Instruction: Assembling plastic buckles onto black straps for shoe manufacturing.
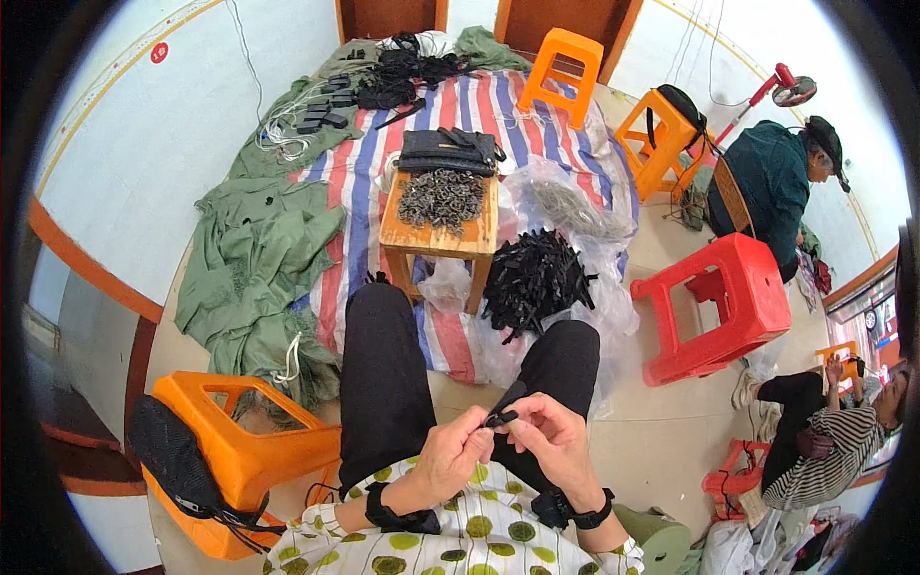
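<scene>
Above my lap, my left hand [448, 454] and my right hand [551, 443] meet, both with fingers pinched on a short black strap [513, 394]. One end of the strap sticks up past the fingertips; any small part between the fingers is too hidden to make out. Beyond my knees stands a wooden stool [439, 241] topped with a heap of small dark metal pieces [443, 198]. Behind that heap lies a black pouch [443, 153]. Right of the stool, a pile of black straps [539, 286] rests on clear plastic sheeting [613, 335].
Under the stool spreads a striped tarp [364, 182], with green cloth [259, 278] to its left. An orange stool [240, 441] holding a black bag [177, 450] stands at my left, a red stool [738, 287] at my right. Two people [767, 182] sit along the right side.
</scene>
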The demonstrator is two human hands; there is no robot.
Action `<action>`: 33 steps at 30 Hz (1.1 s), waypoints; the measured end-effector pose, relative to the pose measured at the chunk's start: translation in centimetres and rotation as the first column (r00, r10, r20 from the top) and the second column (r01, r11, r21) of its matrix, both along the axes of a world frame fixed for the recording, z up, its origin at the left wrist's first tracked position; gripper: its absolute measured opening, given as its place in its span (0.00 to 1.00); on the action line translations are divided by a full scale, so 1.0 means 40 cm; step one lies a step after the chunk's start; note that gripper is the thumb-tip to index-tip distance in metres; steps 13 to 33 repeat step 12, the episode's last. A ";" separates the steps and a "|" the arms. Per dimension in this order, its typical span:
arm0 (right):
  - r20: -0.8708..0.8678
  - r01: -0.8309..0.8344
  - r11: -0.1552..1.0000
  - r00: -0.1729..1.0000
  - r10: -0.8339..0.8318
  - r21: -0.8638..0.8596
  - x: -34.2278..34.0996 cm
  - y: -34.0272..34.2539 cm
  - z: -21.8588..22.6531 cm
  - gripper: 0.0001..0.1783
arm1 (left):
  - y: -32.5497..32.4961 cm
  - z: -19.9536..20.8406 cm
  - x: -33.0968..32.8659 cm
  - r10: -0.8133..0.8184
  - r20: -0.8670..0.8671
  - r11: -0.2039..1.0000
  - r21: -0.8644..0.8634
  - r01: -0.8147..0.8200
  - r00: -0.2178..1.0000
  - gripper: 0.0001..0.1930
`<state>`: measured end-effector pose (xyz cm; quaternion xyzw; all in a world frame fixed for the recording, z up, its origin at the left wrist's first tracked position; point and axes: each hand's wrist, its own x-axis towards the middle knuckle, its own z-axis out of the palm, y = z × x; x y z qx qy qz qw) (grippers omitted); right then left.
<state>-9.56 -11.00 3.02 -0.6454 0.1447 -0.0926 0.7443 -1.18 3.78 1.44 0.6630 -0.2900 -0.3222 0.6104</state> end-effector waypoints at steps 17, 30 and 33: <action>0.106 0.037 0.997 0.994 -0.029 -0.074 0.001 -0.005 -0.014 0.10 | -0.009 0.002 0.008 -0.030 0.032 1.000 -0.007 0.030 0.999 0.09; 0.106 0.037 0.997 0.994 -0.029 -0.074 0.001 -0.005 -0.014 0.10 | -0.009 0.002 0.008 -0.030 0.032 1.000 -0.007 0.030 0.999 0.09; 0.106 0.037 0.997 0.994 -0.029 -0.074 0.001 -0.005 -0.014 0.10 | -0.009 0.002 0.008 -0.030 0.032 1.000 -0.007 0.030 0.999 0.09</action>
